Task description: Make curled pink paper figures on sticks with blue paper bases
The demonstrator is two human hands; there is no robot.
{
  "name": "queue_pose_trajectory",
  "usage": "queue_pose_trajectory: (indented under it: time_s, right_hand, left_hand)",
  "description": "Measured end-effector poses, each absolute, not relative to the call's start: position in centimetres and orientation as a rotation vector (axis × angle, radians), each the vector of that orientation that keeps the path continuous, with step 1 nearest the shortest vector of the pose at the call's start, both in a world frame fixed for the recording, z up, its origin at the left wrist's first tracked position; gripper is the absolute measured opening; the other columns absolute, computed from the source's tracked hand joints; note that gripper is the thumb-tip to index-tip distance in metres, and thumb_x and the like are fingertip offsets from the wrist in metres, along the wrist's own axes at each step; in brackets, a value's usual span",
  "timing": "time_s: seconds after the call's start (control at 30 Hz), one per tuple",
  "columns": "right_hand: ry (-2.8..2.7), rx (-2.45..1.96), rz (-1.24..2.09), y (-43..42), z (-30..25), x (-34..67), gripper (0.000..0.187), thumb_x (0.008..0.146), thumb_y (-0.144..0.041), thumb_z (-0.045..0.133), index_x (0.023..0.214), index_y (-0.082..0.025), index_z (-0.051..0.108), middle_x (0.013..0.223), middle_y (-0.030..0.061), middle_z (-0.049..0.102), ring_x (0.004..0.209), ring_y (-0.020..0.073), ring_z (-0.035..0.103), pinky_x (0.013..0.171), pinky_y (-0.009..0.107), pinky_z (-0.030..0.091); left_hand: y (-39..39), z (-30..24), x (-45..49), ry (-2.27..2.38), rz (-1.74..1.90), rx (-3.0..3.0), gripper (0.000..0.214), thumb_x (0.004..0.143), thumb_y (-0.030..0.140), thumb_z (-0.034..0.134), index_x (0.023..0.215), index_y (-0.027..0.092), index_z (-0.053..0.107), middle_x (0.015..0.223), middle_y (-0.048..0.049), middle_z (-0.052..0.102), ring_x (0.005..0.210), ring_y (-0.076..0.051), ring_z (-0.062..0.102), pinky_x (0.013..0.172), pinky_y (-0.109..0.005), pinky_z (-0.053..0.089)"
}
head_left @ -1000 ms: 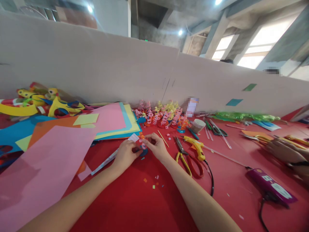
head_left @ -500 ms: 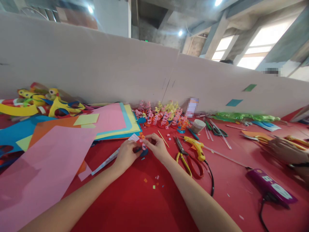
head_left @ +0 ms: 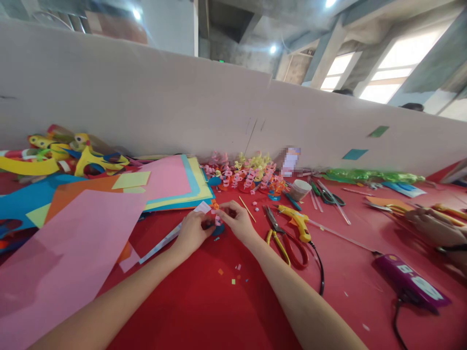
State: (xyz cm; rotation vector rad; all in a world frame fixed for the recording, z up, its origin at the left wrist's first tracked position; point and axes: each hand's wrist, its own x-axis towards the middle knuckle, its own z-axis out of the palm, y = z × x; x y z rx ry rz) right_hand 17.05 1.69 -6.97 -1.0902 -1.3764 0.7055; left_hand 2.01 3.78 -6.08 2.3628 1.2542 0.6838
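Observation:
My left hand [head_left: 191,232] and my right hand [head_left: 237,222] meet over the red table [head_left: 219,311], fingers pinched together on a small pink curled paper piece [head_left: 217,221] that stands on a blue paper disc [head_left: 219,229]. A white paper slip [head_left: 202,207] and a tiny orange scrap [head_left: 215,206] lie just beyond my fingertips. A long white strip [head_left: 160,244] runs under my left wrist. Behind my hands stands a cluster of curled paper spirals [head_left: 248,175] in pink, yellow and orange.
Large coloured paper sheets [head_left: 73,228] cover the left. Right of my hands lie scissors with yellow and red handles [head_left: 282,238], a yellow glue gun [head_left: 298,221] with a black cord, a tape roll [head_left: 300,189] and a purple device [head_left: 408,279]. Another person's hand [head_left: 432,228] works at the far right.

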Motion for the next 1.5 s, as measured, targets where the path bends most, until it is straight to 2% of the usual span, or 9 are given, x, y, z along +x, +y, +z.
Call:
queue_pose_trajectory:
  time_s: [0.23, 0.37, 0.53, 0.67, 0.77, 0.9, 1.1, 1.3, 1.5]
  right_hand:
    - [-1.378, -1.096, 0.784, 1.3, -6.3, 17.2, 0.023, 0.071, -0.032, 0.058, 0.090, -0.019, 0.057, 0.064, -0.0047, 0.044, 0.056, 0.0104, 0.042, 0.052, 0.022, 0.035]
    - [-1.436, -1.309, 0.662, 2.0, -6.9, 18.5, 0.011, 0.070, -0.019, 0.048, 0.081, -0.019, 0.052, 0.070, -0.0034, 0.050, 0.060, 0.0106, 0.048, 0.057, 0.022, 0.040]
    - [-1.518, -1.484, 0.612, 2.6, -7.9, 20.0, 0.013, 0.068, -0.010, 0.053, 0.072, -0.019, 0.062, 0.066, -0.0019, 0.053, 0.058, 0.0118, 0.048, 0.059, 0.025, 0.041]
    - [-1.705, -1.500, 0.566, 2.3, -7.8, 19.6, 0.019, 0.071, -0.010, 0.058, 0.080, -0.022, 0.070, 0.078, 0.0015, 0.056, 0.067, 0.0131, 0.053, 0.064, 0.025, 0.042]
    - [-1.859, -1.559, 0.489, 2.0, -7.5, 19.2, 0.020, 0.073, -0.011, 0.061, 0.086, -0.023, 0.071, 0.084, 0.0027, 0.056, 0.071, 0.0141, 0.054, 0.065, 0.025, 0.041]
    - [-1.892, -1.601, 0.460, 1.8, -7.3, 19.2, 0.014, 0.072, -0.012, 0.065, 0.081, -0.022, 0.070, 0.083, 0.0020, 0.056, 0.071, 0.0136, 0.055, 0.062, 0.024, 0.040]
    - [-1.933, -1.579, 0.451, 1.8, -7.3, 19.4, 0.016, 0.073, -0.011, 0.064, 0.085, -0.021, 0.069, 0.086, 0.0025, 0.055, 0.072, 0.0136, 0.054, 0.064, 0.025, 0.041]
    - [-2.016, -1.537, 0.497, 2.0, -6.8, 19.9, 0.011, 0.068, -0.009, 0.068, 0.074, -0.018, 0.070, 0.074, 0.0027, 0.060, 0.070, 0.0150, 0.056, 0.065, 0.026, 0.042]
    - [-2.052, -1.487, 0.664, 1.4, -5.9, 20.0, 0.005, 0.067, -0.016, 0.068, 0.068, -0.019, 0.071, 0.062, -0.0008, 0.066, 0.058, 0.0132, 0.059, 0.055, 0.022, 0.041]
  left_hand:
    - [3.9, -6.3, 1.9, 1.285, 0.655, 2.355, 0.005, 0.069, 0.018, 0.064, 0.070, 0.018, 0.069, 0.065, -0.0014, 0.065, 0.063, -0.016, 0.056, 0.059, -0.025, 0.038]
    - [3.9, -6.4, 1.8, 1.292, 0.688, 2.371, 0.005, 0.069, 0.018, 0.065, 0.071, 0.018, 0.069, 0.069, -0.0031, 0.066, 0.069, -0.018, 0.057, 0.063, -0.027, 0.040]
    - [3.9, -6.5, 1.7, 1.241, 0.743, 2.365, 0.008, 0.069, 0.016, 0.065, 0.075, 0.019, 0.070, 0.074, -0.0041, 0.069, 0.074, -0.019, 0.059, 0.068, -0.028, 0.041]
    - [3.9, -6.4, 1.7, 1.257, 0.713, 2.370, 0.008, 0.069, 0.016, 0.065, 0.075, 0.019, 0.070, 0.073, -0.0037, 0.068, 0.071, -0.018, 0.059, 0.066, -0.027, 0.041]
    - [3.8, -6.2, 1.8, 1.268, 0.693, 2.378, 0.009, 0.069, 0.016, 0.065, 0.076, 0.019, 0.071, 0.074, -0.0038, 0.068, 0.072, -0.019, 0.059, 0.066, -0.027, 0.041]
    - [3.8, -6.1, 1.8, 1.245, 0.702, 2.381, 0.012, 0.069, 0.017, 0.066, 0.079, 0.020, 0.072, 0.075, -0.0038, 0.069, 0.075, -0.019, 0.060, 0.068, -0.028, 0.041]
    - [3.8, -6.2, 1.8, 1.234, 0.712, 2.374, 0.012, 0.069, 0.015, 0.065, 0.078, 0.021, 0.072, 0.075, -0.0031, 0.070, 0.074, -0.019, 0.059, 0.068, -0.028, 0.040]
    - [3.8, -6.3, 1.8, 1.259, 0.692, 2.400, 0.008, 0.069, 0.016, 0.064, 0.073, 0.020, 0.070, 0.071, -0.0020, 0.067, 0.070, -0.018, 0.057, 0.064, -0.026, 0.039]
    - [3.9, -6.5, 1.8, 1.278, 0.684, 2.395, 0.006, 0.070, 0.018, 0.063, 0.070, 0.018, 0.068, 0.067, -0.0024, 0.065, 0.068, -0.017, 0.056, 0.062, -0.026, 0.037]
